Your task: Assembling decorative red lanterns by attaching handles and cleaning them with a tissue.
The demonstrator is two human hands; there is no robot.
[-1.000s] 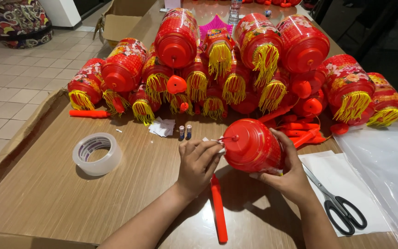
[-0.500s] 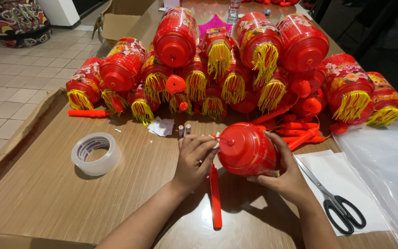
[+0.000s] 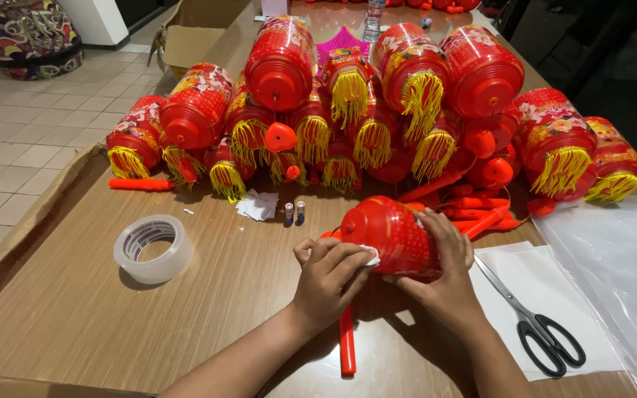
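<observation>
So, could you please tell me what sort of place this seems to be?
Probably a small craft or assembly workspace in a tiled room: a wooden table piled with red lanterns, plus a tape roll and scissors beside the lantern in hand.

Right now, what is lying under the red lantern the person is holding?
A red plastic stick lies on the table and runs up beneath the red lantern. Its upper end is hidden by the left hand and the lantern.
</observation>
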